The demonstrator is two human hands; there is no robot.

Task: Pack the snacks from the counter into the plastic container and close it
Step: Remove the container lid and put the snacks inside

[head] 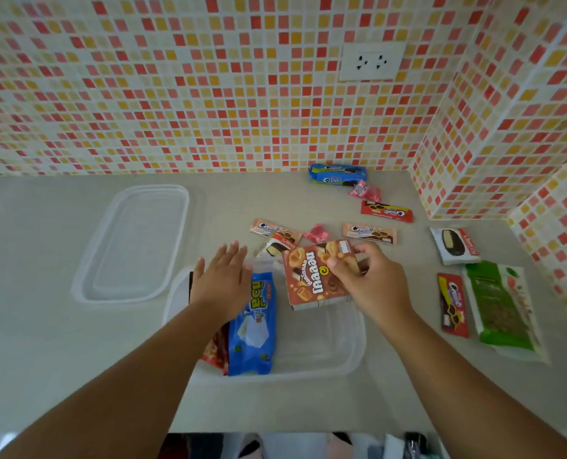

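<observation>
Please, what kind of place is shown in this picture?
Probably a home kitchen corner. The signs: a mosaic tile backsplash in red, orange and cream, a wall socket set into it, and a plain grey counter holding packaged snacks beside a clear plastic container.

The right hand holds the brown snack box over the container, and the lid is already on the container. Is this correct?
Not quite. The right hand holds the brown snack box over the container, but the lid lies on the counter to its left, as the head view shows.

- The left hand (222, 286) is being held flat, palm down, fingers extended toward 12 o'clock.
- The right hand (368, 279) is being kept pinched closed, thumb and fingertips directed toward 10 o'clock.
</observation>
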